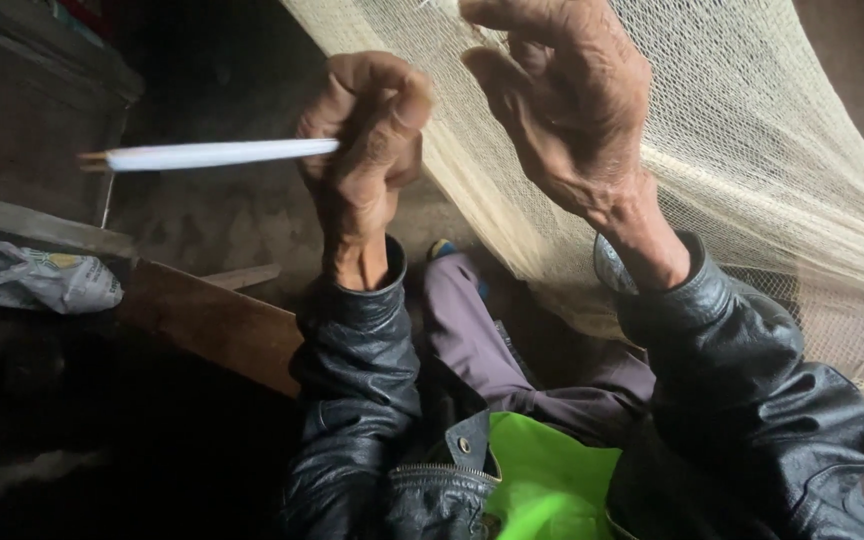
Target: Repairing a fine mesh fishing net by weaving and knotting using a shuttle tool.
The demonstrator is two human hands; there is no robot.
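My left hand (364,150) is closed around a long white netting needle (207,154) that points out to the left, its wooden tip at the far end. My right hand (567,100) is raised just to the right of it, fingers curled into the top edge of a pale cream fishing net (752,170). The net hangs from above and drapes down and to the right, over my right forearm. Both arms wear black leather jacket sleeves. The two hands are a few centimetres apart.
A brown wooden plank (212,325) runs diagonally below my left hand. A crumpled grey plastic bag (32,278) lies at the left edge. My purple trouser leg (472,330) and a bright green garment (542,480) are below. The floor is dark.
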